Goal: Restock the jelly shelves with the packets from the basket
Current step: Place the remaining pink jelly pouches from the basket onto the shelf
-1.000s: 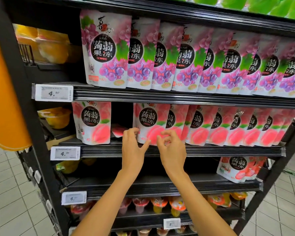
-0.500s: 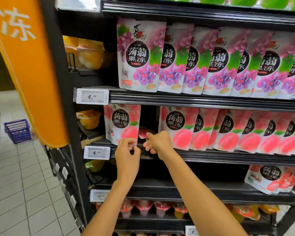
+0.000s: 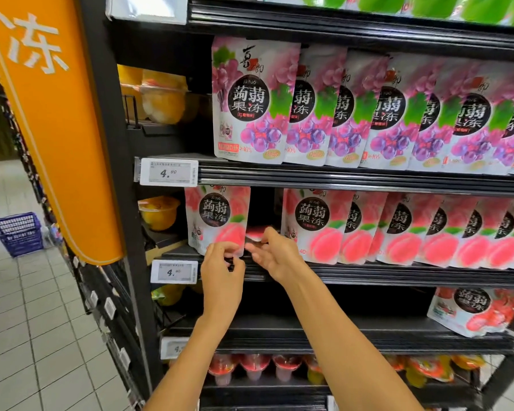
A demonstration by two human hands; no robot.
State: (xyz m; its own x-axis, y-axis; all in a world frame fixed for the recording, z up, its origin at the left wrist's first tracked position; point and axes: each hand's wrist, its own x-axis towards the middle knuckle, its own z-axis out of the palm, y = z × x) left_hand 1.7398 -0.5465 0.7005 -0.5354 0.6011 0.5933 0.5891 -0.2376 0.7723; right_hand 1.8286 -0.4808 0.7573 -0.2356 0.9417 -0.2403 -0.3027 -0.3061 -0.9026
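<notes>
Peach jelly packets fill the middle shelf. One upright peach packet stands alone at the left, and a row of peach packets starts further right. In the gap between them a flat peach packet lies on its side. My left hand pinches the bottom right corner of the lone upright packet. My right hand has its thumb over the flat packet's front edge and its fingers under it. A blue basket sits on the floor far to the left.
Grape jelly packets line the shelf above. A few strawberry packets stand at the right of the shelf below, with jelly cups under that. An orange sign panel sticks out at the left. Price tags clip to the rims.
Both hands slid left along the shelf rim from the peach row to the gap. The left hand closed on the lone packet's corner and the right hand reached the flat packet.
</notes>
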